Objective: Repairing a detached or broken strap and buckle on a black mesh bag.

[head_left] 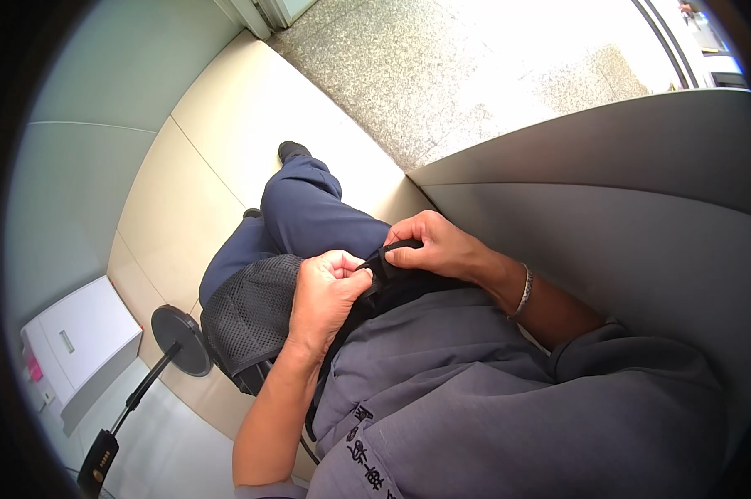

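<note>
At my waist, both hands meet at a black buckle (380,266) on a black strap. My left hand (319,299) pinches the near left side of it between thumb and fingers. From the other side, my right hand (438,245) grips the strap end with its thumb on top and fingers curled under. Whether the buckle is fastened cannot be made out, as fingers cover part of it. A black mesh pouch (255,312) hangs beside my left wrist, over my navy trousers (313,212). My grey shirt (442,333) lies just below the strap.
To the left stands a black round disc (182,339) on a thin pole, with a black box (99,461) at its other end. A white cabinet (84,345) is by the left wall. A grey panel (600,208) rises close on my right. Beige tiles (217,125) meet speckled flooring ahead.
</note>
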`<state>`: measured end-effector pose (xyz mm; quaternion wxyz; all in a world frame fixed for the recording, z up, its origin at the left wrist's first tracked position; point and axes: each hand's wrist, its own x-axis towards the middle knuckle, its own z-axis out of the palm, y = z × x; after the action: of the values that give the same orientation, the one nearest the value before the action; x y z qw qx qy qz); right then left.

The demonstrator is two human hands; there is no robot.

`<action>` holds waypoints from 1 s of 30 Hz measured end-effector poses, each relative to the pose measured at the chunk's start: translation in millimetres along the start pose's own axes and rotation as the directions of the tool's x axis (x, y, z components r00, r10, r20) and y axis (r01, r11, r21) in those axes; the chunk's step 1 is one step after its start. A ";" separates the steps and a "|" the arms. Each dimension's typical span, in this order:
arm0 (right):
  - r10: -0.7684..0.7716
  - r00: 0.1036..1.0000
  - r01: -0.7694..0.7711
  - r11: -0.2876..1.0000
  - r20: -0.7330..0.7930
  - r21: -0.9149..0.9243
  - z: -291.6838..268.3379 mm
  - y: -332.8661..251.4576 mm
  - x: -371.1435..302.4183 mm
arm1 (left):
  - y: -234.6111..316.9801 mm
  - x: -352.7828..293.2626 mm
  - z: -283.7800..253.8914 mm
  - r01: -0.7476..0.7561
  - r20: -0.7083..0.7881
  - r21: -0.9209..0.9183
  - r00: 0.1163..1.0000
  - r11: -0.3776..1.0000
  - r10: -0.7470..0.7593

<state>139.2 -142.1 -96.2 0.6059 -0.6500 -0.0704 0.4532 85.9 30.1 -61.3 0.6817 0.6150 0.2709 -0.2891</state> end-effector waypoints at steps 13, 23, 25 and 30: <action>-0.218 0.966 0.173 0.944 -0.139 -0.281 2.1 -1.4 0.8 | -6.7 1.9 -0.1 -0.059 -0.012 0.015 0.998 0.998 0.059; -0.499 0.837 0.308 0.768 -0.223 -0.562 4.3 -17.6 -12.5 | -8.3 7.6 0.3 -0.041 -0.102 0.017 0.994 0.999 0.042; -0.463 0.878 0.353 0.798 -0.122 -0.488 7.8 -26.8 -16.2 | -8.3 6.9 0.0 -0.043 -0.102 0.042 0.994 0.998 0.047; -0.272 0.951 0.153 0.827 -0.147 -0.542 14.6 -24.3 -16.4 | -7.7 4.3 3.5 -0.061 -0.090 0.072 0.994 0.996 0.067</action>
<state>131.0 -135.9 -65.1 0.4567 -0.8238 -0.1968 0.2721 83.3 25.7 -69.3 0.6557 0.6593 0.2721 -0.2475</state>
